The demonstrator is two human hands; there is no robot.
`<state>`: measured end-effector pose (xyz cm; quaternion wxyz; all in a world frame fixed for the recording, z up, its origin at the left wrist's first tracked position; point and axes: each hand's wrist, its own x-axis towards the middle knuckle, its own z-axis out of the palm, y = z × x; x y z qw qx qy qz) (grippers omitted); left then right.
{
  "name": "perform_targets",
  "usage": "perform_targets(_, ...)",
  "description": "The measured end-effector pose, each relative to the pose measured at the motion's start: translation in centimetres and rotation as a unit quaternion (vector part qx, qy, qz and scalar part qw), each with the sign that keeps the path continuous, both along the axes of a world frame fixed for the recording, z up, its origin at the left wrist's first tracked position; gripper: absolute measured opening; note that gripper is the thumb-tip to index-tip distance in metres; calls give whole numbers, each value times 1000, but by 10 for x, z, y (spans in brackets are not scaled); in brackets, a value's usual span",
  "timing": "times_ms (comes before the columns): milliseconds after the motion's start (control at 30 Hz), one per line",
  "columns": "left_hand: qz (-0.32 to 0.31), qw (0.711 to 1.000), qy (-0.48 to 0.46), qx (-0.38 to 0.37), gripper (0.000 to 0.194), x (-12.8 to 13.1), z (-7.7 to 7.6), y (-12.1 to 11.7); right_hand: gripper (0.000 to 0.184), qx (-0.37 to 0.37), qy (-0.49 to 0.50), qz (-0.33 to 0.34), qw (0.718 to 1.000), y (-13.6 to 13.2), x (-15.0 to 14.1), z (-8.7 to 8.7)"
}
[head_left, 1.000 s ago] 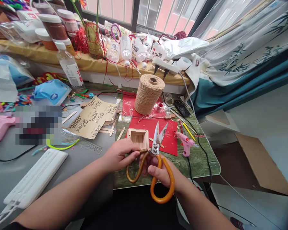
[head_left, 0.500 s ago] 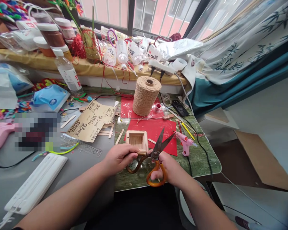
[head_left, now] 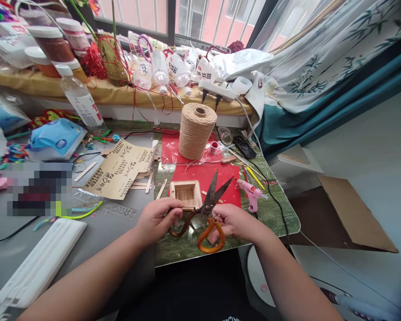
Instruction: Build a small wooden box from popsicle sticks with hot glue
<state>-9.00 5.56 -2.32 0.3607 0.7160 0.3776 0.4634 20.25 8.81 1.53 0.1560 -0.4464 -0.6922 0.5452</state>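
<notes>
A pair of scissors with an orange-brown handle loop is held between both my hands, its dark blades spread and pointing up and away from me. My left hand pinches the left handle between thumb and fingers. On the other side my right hand grips the right handle, with part of a finger or thumb showing through the loop. Just beyond the left fingers stands a small open wooden box made of flat sticks. Its front side is partly hidden by my left hand and the scissors.
Red sheets lie beneath a large twine spool. A pink glue gun rests at the right, with cables nearby. Sandpaper, loose craft sticks and a white power strip are on the left.
The view has shifted, so most things appear farther left. My right hand has turned slightly around the scissor handle, its wrist raised. Both hands keep hold of the spread scissors.
</notes>
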Motion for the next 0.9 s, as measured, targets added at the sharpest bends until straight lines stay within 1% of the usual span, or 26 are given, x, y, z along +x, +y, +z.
perform_targets(67,21,997,-55,-43,17,-1,-5,0,47,8,-19,14,1000,1,7,-3)
perform_targets(100,30,993,-90,-72,18,-2,-7,0,45,11,-18,-1,1000,0,9,-5)
perform_targets(200,70,963,-207,-161,20,-1,-12,3,48,-2,42,-114,993,-2,12,-15)
perform_targets(267,105,931,-283,-205,23,0,-11,8,52,-37,111,-188,975,1,12,-23)
perform_targets(333,116,892,-361,-248,28,0,-7,15,53,-84,178,-254,947,5,12,-28)
perform_targets(400,96,844,-436,-298,30,-3,-3,23,52,-121,218,-297,922,8,12,-29)
perform_targets(467,64,795,-497,-342,29,-8,0,30,51,-131,233,-315,911,8,13,-26)
perform_targets(500,49,774,-523,-353,27,-11,1,33,50,-121,232,-319,911,8,13,-23)
perform_targets(567,19,742,-566,-360,20,-15,2,35,46,-78,210,-320,921,5,15,-18)
perform_targets(633,-17,719,-594,-361,13,-17,3,35,41,-16,163,-314,935,4,18,-13)
perform_targets(700,-46,703,-607,-369,10,-18,3,33,40,52,95,-292,950,5,20,-7)
perform_targets(800,-55,696,-612,-372,13,-17,2,31,49,136,-38,-234,962,12,21,5)
perform_targets(867,-39,704,-609,-365,15,-16,3,31,47,190,-111,-203,954,17,19,13)
perform_targets(900,-25,712,-603,-359,16,-16,3,32,43,223,-129,-196,946,20,18,16)
